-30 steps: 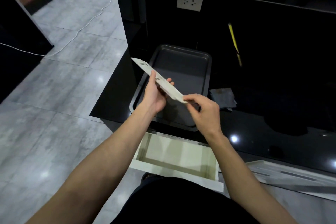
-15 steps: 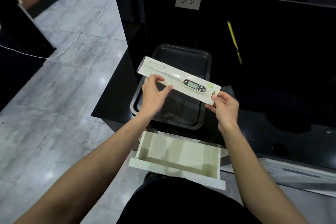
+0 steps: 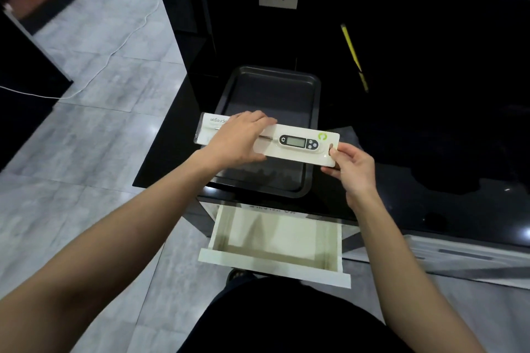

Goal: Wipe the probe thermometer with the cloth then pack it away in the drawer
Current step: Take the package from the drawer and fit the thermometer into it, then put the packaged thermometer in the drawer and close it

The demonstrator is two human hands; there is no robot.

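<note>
One open drawer (image 3: 275, 241) waits nearest. Above it, the left hand (image 3: 238, 140) and right hand (image 3: 351, 165) grip the packaged thermometer (image 3: 298, 142) over the tray (image 3: 314, 112); packing seems underway, lowering next.

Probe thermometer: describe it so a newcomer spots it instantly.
Above the dark metal baking tray on the black countertop, both hands hold a long white packaging card. The black oval-bodied probe thermometer sits on it, the only thing with a grey display.
</note>
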